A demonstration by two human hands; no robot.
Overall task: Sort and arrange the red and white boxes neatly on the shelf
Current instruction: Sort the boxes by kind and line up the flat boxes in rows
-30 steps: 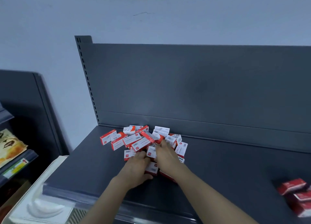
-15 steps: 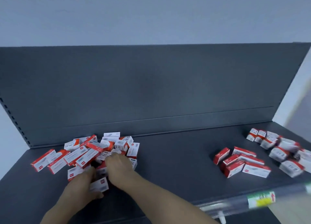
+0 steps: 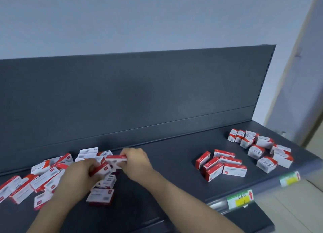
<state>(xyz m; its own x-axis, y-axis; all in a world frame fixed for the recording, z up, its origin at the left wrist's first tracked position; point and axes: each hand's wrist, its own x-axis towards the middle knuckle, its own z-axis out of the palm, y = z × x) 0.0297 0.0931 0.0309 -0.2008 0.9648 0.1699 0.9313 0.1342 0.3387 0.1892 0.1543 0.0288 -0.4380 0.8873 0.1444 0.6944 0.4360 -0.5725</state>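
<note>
A loose pile of small red and white boxes (image 3: 43,176) lies on the left of the dark grey shelf (image 3: 166,162). My left hand (image 3: 82,173) is closed around one box (image 3: 103,169) from the pile. My right hand (image 3: 138,162) grips another red and white box (image 3: 116,159) just above the pile's right edge. A second group of several boxes (image 3: 222,164) lies to the right of centre. A third group of boxes (image 3: 262,148) is scattered near the shelf's right end.
The shelf's upright back panel (image 3: 139,96) rises behind the boxes. Green and yellow price tags (image 3: 240,200) sit on the front rail. A pale wall and a door frame (image 3: 297,75) stand to the right. Bare shelf lies between the left pile and the middle group.
The view has swung to the right, bringing the right-hand groups of boxes into sight. Both hands have lifted out of the pile, each now closed on a box.
</note>
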